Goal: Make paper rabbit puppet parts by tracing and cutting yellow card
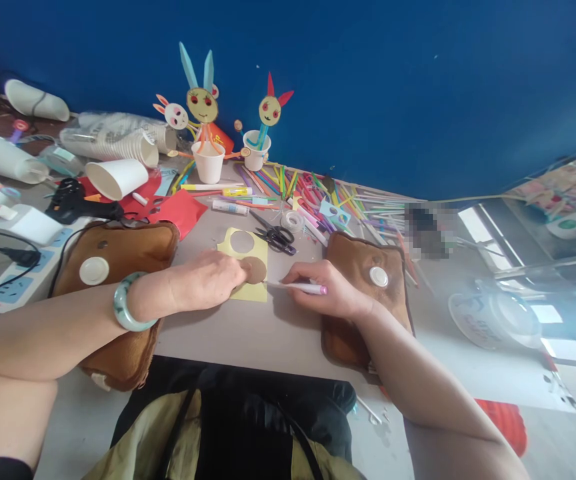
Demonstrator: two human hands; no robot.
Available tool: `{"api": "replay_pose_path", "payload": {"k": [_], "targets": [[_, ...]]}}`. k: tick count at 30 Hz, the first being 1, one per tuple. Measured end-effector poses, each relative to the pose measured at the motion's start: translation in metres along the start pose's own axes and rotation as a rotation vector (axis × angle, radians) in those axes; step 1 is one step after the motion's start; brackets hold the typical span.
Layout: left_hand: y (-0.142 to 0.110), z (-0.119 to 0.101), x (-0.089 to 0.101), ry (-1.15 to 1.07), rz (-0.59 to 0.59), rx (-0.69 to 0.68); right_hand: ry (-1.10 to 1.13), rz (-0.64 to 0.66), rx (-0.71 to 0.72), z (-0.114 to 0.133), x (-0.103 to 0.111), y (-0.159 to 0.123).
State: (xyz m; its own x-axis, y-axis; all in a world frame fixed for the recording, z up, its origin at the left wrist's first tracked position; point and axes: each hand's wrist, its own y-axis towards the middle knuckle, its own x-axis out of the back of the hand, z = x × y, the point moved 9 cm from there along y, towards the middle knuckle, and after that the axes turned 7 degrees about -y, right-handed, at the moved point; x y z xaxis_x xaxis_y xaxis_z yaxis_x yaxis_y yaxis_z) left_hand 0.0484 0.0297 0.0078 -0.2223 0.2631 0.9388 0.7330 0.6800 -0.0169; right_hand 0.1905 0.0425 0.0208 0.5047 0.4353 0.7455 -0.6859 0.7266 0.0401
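A sheet of yellow paper [258, 292] lies on the table, with a round opening near its top that shows grey. On its lower part rests a flat brown disc [257, 270]. My left hand [213, 277], a bangle at its wrist, is closed with its fingertips pressing the disc's left side down. In my right hand [315, 283] a white marker with a purple end [313, 289] is gripped, its tip pointing left toward the paper's right edge beside the disc. Black scissors [274, 237] lie just beyond the paper.
Brown hand warmers [118, 257] lie under both forearms. Behind are paper cups [118, 179] with rabbit figures, a black glue gun [75, 200], red paper [183, 212], clear tape [293, 221] and many coloured sticks [313, 193]. A power strip [15, 280] stands left.
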Motion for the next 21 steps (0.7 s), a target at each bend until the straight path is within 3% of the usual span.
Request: {"api": "replay_pose_path", "payload": {"k": [3,9,14,21], "targets": [[-0.003,0.002,-0.009,0.081,0.044,-0.011,0.026,-0.008,-0.046,-0.006,0.002,0.001],[-0.006,-0.001,-0.003,0.062,-0.043,-0.070,0.045,-0.053,-0.136,-0.015,0.010,0.001],[-0.003,-0.002,-0.002,0.041,0.015,-0.024,0.021,-0.121,-0.140,-0.017,0.015,0.001],[-0.005,-0.001,-0.002,0.019,-0.031,-0.060,0.001,-0.124,-0.134,-0.016,0.012,0.001]]}}
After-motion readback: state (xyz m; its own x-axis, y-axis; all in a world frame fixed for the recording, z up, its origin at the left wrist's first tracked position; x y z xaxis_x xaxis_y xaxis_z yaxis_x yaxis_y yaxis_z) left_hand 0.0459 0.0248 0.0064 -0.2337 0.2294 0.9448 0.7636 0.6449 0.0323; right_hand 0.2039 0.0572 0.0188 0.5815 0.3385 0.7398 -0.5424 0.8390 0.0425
